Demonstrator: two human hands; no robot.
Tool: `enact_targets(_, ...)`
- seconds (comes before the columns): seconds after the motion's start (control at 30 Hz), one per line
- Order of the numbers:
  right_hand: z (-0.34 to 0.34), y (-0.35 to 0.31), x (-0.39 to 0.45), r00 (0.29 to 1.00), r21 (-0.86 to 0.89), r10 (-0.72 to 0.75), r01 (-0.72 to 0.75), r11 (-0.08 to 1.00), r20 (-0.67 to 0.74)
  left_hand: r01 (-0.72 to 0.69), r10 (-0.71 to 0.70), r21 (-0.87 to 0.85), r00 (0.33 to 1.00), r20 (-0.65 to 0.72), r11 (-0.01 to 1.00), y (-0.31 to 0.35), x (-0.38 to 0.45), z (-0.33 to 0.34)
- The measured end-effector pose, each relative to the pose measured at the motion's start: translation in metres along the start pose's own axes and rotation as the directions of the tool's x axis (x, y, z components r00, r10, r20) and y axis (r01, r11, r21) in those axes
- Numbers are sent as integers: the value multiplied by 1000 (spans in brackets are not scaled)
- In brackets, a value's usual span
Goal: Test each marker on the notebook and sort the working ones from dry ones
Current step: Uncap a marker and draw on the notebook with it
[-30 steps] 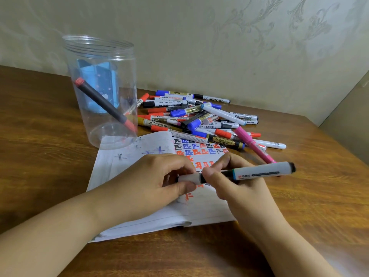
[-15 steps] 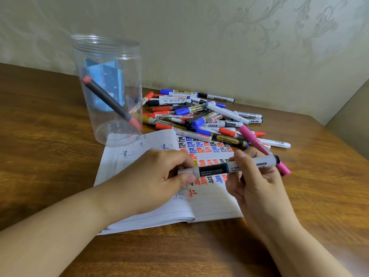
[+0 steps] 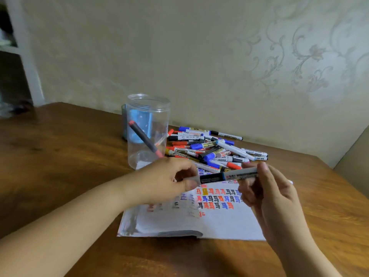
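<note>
A person sits at a brown wooden table (image 3: 60, 156) and holds one marker (image 3: 227, 176) with both hands, lifted above an open notebook (image 3: 219, 222). The marker lies almost level, with a grey part at each end, a black band near the left and a thin blue ring in the middle. The left hand (image 3: 165, 180) pinches the left end of it between the thumb and the curled fingers, so this hand is closed around the marker's end. The right hand (image 3: 265, 194) grips the right part of the barrel, with the thumb over the top and the other fingers curled under it. It cannot be told whether the cap is already loose from the barrel. The notebook lies flat on the table, under the hands, and its page carries rows of small test marks in red, blue, black and one yellow. Behind the notebook, near the wall (image 3: 199, 56), a pile of markers (image 3: 209, 148) lies on the table; they have caps in blue, red, black and gold, and they cross over each other. To the left of the pile stands a clear plastic jar (image 3: 148, 132) without a lid, upright, touching the far edge of the notebook. Inside the jar one dark marker with red ends (image 3: 144, 141) leans diagonally. Behind the jar, a light blue container (image 3: 139, 124) is seen through the clear plastic.
</note>
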State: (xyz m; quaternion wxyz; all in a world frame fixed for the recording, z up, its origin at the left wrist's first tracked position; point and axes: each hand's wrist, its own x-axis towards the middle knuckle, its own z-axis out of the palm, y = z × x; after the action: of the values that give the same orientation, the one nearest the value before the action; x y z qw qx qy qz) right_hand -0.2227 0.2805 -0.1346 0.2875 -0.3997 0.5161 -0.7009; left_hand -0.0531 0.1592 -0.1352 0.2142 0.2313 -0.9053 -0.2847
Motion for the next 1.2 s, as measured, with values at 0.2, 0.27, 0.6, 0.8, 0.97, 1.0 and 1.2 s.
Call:
enact_targets(0.2,60,-15,-36,944,-101,34,0,995,329,105,-67,107,949,-308,989,6,-109,-48)
enact_targets(0.27,95,-8,-60,886,-76,60,-27,997,460,168,-107,106,897,-430,980,3,-171,-56)
enact_targets(0.6,308,78,-246,369,-182,189,-52,982,910,680,-519,-181,332,-788,710,-30,-505,-35)
enact_targets(0.8,376,150,-337,138,-372,366,18,928,920,755,-611,-442,-70,-789,485,-26,-622,-10)
enact_targets(0.97,390,192,-373,3,-616,631,218,757,776,761,-635,-511,-171,-753,400,-22,-647,4)
enact_targets(1.0,389,193,-374,6,-616,631,226,755,775,769,-639,-507,-170,-750,390,-21,-648,5)
enact_targets(1.2,379,164,-338,17,-503,519,281,818,854,772,-645,-466,-97,-758,432,-27,-621,0)
